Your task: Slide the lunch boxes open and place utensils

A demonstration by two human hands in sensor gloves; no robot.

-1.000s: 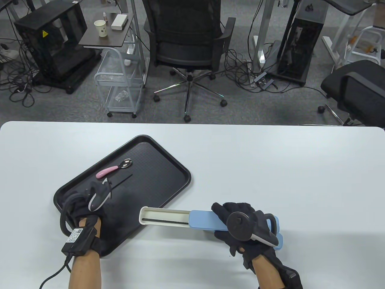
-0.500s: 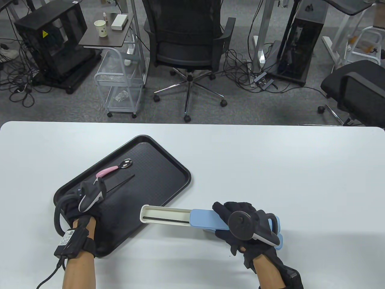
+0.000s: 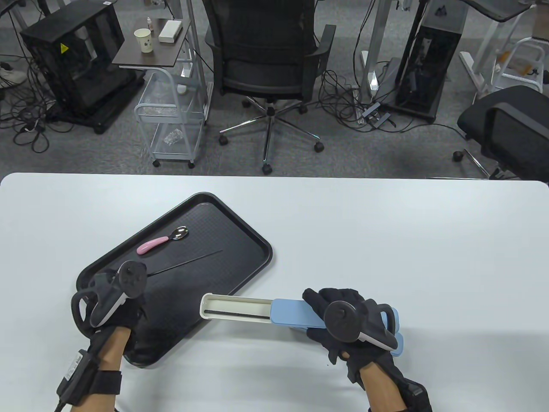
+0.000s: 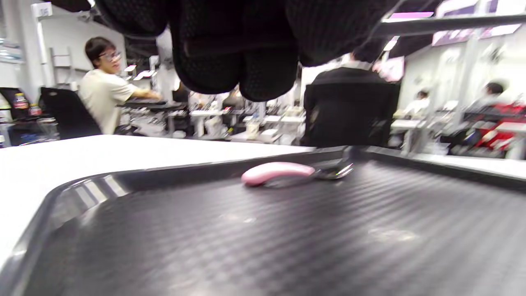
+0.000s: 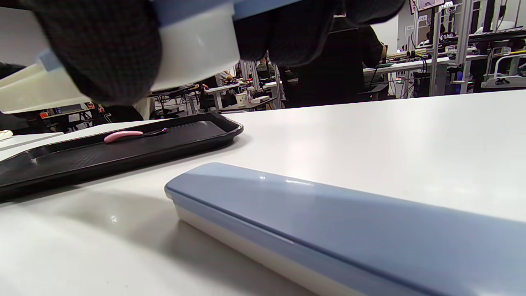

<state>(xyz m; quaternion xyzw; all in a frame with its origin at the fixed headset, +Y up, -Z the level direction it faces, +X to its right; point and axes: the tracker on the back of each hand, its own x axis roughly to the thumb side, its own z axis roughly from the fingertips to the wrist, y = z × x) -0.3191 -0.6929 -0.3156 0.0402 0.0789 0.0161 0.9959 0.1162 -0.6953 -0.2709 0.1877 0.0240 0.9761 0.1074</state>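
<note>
My right hand grips a lunch box by its blue lid, above the table. The white inner part is slid out to the left, and one black chopstick lies inside. A second, closed blue box lies on the table under that hand. A black tray holds a pink-handled spoon and another black chopstick. My left hand is over the tray's near corner, fingers curled. The chopstick's near end runs under its tracker, so contact is hidden.
The white table's far edge borders a floor with office chairs, cables and a small cart. The spoon also shows in the left wrist view, lying by the tray's far rim.
My left hand has drawn back toward me and turned over the tray's near corner. More of the tray chopstick shows, and its far tip lies farther right. The right hand and box stay put.
</note>
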